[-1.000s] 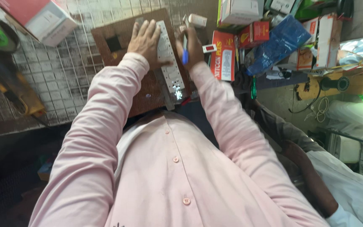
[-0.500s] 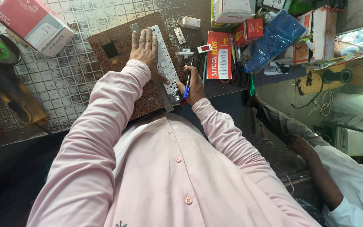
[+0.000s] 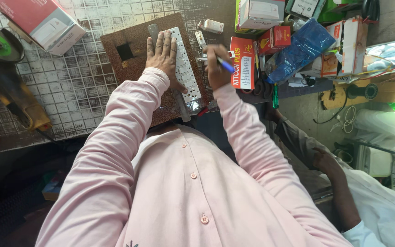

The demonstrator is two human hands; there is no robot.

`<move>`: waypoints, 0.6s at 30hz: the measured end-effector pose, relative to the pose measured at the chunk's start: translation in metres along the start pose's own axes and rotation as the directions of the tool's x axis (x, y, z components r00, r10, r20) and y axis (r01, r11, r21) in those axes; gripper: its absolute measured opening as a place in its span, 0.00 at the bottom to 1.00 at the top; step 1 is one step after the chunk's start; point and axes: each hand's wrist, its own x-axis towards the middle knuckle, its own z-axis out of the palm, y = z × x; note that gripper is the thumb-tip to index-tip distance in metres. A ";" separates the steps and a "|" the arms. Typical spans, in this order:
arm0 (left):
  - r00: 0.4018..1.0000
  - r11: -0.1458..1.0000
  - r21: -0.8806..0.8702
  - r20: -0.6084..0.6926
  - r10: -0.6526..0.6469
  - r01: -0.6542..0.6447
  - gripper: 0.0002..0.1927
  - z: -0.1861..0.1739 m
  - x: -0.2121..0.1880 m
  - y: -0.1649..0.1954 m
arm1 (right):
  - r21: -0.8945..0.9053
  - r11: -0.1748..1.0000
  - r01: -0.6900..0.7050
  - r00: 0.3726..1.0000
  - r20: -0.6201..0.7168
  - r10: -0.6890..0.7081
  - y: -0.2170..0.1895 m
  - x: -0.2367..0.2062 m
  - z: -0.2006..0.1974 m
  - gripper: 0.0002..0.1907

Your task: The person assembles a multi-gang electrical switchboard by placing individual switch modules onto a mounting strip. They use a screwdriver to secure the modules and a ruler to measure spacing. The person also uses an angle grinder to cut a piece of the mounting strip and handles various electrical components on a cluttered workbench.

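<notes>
White switch plate [image 3: 184,68] lies lengthwise on the brown board [image 3: 129,59], right of its square cutout, on the tiled bench. Left hand [image 3: 163,57] flat, fingers spread, pressing the plate and a metal ruler [image 3: 179,103] beside it. Right hand [image 3: 216,68] closed around a blue pen [image 3: 225,65], tip near the plate's right edge. Judgement: keep firm downward pressure so nothing slips; run the pen tight against the edge.

Angle grinder [image 3: 5,68] left; red-white box [image 3: 42,20]; blue bag [image 3: 298,48]; green screwdriver [image 3: 275,95].
</notes>
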 end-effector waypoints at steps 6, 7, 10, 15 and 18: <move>0.999 0.994 -0.109 -0.039 -0.037 0.032 0.90 0.003 -0.005 -0.007 | -0.174 0.981 0.081 0.994 0.084 -0.067 -0.018 0.076 0.029 0.08; 0.998 0.993 -0.116 -0.039 -0.041 0.036 0.90 0.003 -0.005 -0.007 | -0.235 0.959 0.157 0.986 0.095 -0.139 -0.021 0.081 0.032 0.09; 0.998 0.988 -0.152 -0.045 -0.035 0.028 0.90 0.007 -0.005 -0.009 | -0.285 0.956 0.066 0.992 0.125 -0.032 -0.028 0.089 0.036 0.09; 0.998 0.982 -0.188 -0.043 -0.036 0.027 0.89 0.014 -0.003 -0.012 | -0.354 0.926 0.132 0.979 0.191 -0.067 -0.030 0.096 0.037 0.09; 0.998 0.980 -0.194 -0.049 -0.041 0.031 0.88 0.015 -0.002 -0.012 | -0.366 0.916 0.165 0.973 0.214 -0.090 -0.030 0.097 0.038 0.09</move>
